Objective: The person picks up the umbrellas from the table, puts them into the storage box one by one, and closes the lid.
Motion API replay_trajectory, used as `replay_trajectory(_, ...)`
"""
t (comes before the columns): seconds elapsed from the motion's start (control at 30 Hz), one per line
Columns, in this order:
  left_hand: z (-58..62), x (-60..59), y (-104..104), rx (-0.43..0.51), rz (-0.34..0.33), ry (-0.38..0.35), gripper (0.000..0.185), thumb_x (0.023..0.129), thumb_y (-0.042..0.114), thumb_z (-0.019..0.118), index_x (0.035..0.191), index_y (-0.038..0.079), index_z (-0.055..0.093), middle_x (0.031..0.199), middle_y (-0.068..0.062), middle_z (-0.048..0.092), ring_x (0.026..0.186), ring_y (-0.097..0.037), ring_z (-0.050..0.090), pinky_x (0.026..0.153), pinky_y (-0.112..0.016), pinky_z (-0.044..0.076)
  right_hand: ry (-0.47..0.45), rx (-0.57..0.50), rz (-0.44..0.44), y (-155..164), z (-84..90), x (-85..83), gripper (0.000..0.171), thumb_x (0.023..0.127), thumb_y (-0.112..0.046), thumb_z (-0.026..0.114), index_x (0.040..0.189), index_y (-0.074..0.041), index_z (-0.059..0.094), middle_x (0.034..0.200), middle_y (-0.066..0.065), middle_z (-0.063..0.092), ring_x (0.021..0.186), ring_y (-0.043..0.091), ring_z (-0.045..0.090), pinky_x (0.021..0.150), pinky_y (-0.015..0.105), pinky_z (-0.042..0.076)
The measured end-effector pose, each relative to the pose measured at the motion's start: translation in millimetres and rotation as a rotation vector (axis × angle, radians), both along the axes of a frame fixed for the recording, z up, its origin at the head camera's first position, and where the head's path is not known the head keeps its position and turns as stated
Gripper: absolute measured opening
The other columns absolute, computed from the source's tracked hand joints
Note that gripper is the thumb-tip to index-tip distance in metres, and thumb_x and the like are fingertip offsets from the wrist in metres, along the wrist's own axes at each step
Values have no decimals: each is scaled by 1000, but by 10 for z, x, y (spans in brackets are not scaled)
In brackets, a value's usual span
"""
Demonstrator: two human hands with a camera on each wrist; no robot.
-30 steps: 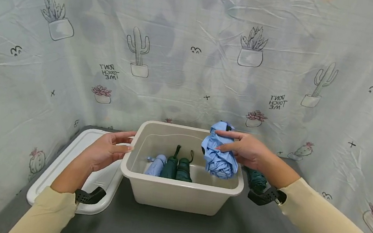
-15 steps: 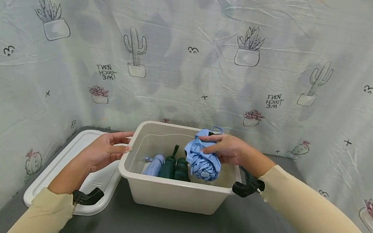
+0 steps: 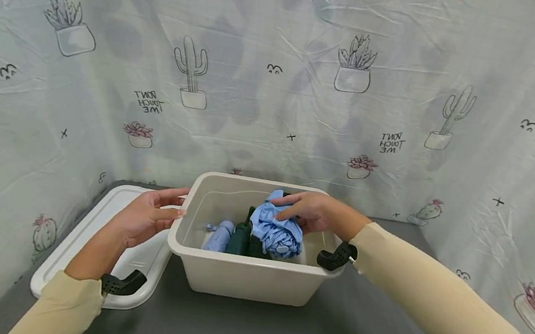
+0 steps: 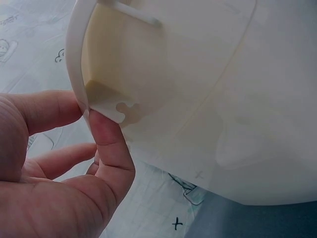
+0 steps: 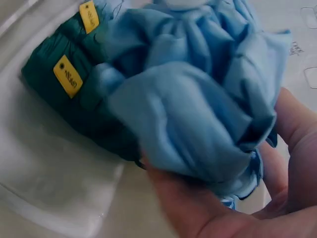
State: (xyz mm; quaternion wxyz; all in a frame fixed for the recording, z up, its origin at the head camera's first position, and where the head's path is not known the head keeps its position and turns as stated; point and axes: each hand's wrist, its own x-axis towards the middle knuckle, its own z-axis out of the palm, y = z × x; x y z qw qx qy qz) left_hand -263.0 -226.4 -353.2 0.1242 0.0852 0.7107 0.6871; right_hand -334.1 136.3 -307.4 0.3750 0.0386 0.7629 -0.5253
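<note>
My right hand (image 3: 315, 211) grips a loosely folded light-blue umbrella (image 3: 276, 231), low inside the cream plastic bin (image 3: 251, 280). In the right wrist view the thumb and fingers lie on either side of the bunched blue fabric (image 5: 183, 114). Two dark green folded umbrellas (image 3: 239, 239) stand side by side in the bin, the right one mostly hidden behind the blue one. Yellow tags (image 5: 68, 77) show on the green fabric. Left of them is a periwinkle folded umbrella (image 3: 220, 236). My left hand (image 3: 144, 218) pinches the bin's left rim (image 4: 75, 54) between thumb and fingers.
A white lid (image 3: 147, 257) lies on the dark grey table (image 3: 244, 329), left of the bin and partly under the left forearm. Behind the table hangs a curtain (image 3: 276, 105) printed with cacti. My right forearm crosses over the bin's right rim.
My right hand has carried the blue umbrella left and lower, from the bin's right side to over the right green umbrella. The left hand has stayed on the rim.
</note>
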Motion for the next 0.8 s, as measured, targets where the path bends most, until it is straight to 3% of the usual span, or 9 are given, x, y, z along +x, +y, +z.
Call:
replay_trajectory(0.17, 4, 8, 4, -8, 0, -1, 69, 98, 5, 67, 158, -2, 34, 126, -11, 55, 104, -13, 68, 87, -24, 61, -46, 43, 71, -60, -63, -43, 59, 95, -5, 71, 149, -22, 56, 161, 17, 39, 111, 31, 62, 93, 46, 57)
replay_trajectory(0.33, -4, 2, -2, 3, -5, 5, 69, 97, 4, 67, 157, -2, 34, 125, -10, 55, 104, -13, 69, 87, -24, 61, -72, 29, 103, -108, -136, -79, 59, 97, -4, 68, 152, -18, 52, 167, 19, 27, 138, 42, 48, 110, 61, 46)
replay_trajectory(0.43, -12, -2, -2, 10, -6, 6, 69, 97, 4, 68, 157, -3, 34, 124, -10, 55, 104, -12, 69, 87, -24, 61, -74, 33, 120, -124, -187, -94, 58, 96, -3, 68, 151, -15, 53, 167, 22, 26, 146, 47, 38, 111, 66, 42)
replay_trajectory(0.8, -11, -22, -10, 8, -6, 8, 65, 98, 1, 65, 156, -3, 36, 126, -12, 56, 106, -15, 69, 89, -26, 61, -66, 75, 138, -202, -374, -100, 55, 92, 0, 73, 144, -11, 60, 164, 23, 33, 148, 49, 36, 110, 69, 40)
